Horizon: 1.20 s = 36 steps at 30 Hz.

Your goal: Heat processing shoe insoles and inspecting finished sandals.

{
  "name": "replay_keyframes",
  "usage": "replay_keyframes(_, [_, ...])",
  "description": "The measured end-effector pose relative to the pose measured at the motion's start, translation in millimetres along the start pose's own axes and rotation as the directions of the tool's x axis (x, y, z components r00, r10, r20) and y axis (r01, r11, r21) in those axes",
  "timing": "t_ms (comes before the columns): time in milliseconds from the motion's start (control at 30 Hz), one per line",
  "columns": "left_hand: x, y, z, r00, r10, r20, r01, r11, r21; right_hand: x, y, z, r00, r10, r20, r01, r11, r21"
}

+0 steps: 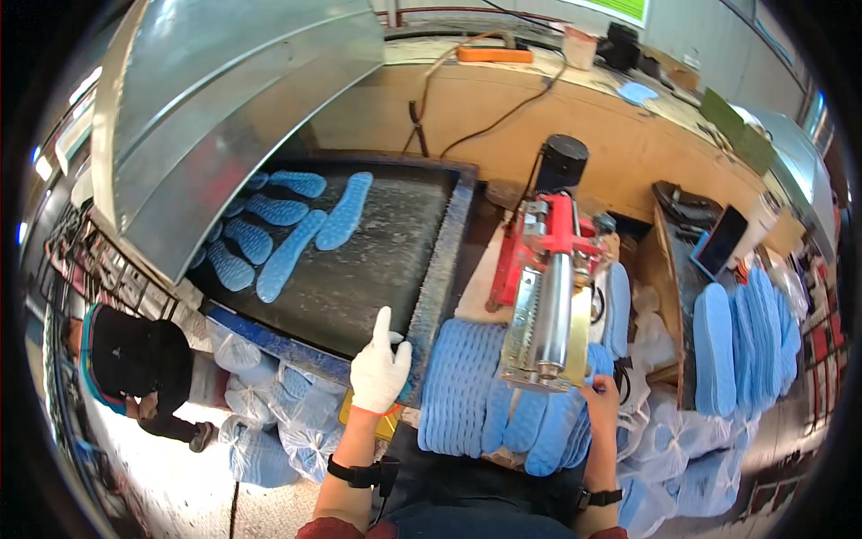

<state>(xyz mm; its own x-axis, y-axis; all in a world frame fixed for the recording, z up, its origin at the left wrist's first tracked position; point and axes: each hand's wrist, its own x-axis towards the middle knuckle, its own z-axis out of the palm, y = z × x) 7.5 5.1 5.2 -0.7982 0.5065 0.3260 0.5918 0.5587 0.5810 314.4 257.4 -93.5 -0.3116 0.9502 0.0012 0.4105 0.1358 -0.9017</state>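
Observation:
My left hand (381,370), in a white knitted glove, is raised over the near right corner of a dark, blue-edged tray (453,229). Its index finger points out and its thumb stands apart, with nothing held. My bare right hand (604,404) is beside the rollers of a red and silver machine (549,287). Its fingers are bent and closed at the edge of a blue insole, partly hidden. Stacked blue insoles (462,386) lie in front of me, under and left of the rollers. Several textured blue insoles (292,256) are spread over the tray's left half.
A large sheet-metal hood (242,99) rises over the tray's left side. Stacked insoles (716,350) and a phone (718,241) sit on a ledge at right. Bagged insoles (256,449) stand on the floor on both sides. At far left, a person in dark clothes (135,364) bends down.

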Motion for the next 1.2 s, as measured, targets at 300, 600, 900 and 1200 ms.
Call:
replay_keyframes(300, [4, -7, -2, 1.0, 0.019, -0.008, -0.019, 1.0, 0.01, -1, -12, 14, 0.997, -0.053, -0.058, 0.054, 0.998, 0.02])
replay_keyframes(600, [10, 23, -31, 0.988, -0.151, 0.035, 0.148, 0.986, 0.076, 14, 36, 15, 0.989, -0.137, -0.05, 0.134, 0.99, -0.043])
replay_keyframes(900, [-7, -4, -17, 0.99, -0.035, 0.133, 0.035, 0.999, 0.001, -27, -109, -59, 0.963, -0.096, 0.25, 0.185, 0.913, -0.364])
replay_keyframes(1200, [-2, -9, -17, 0.993, -0.012, 0.121, 0.012, 1.0, -0.002, -22, -183, -112, 0.779, -0.38, 0.498, 0.59, 0.713, -0.378])
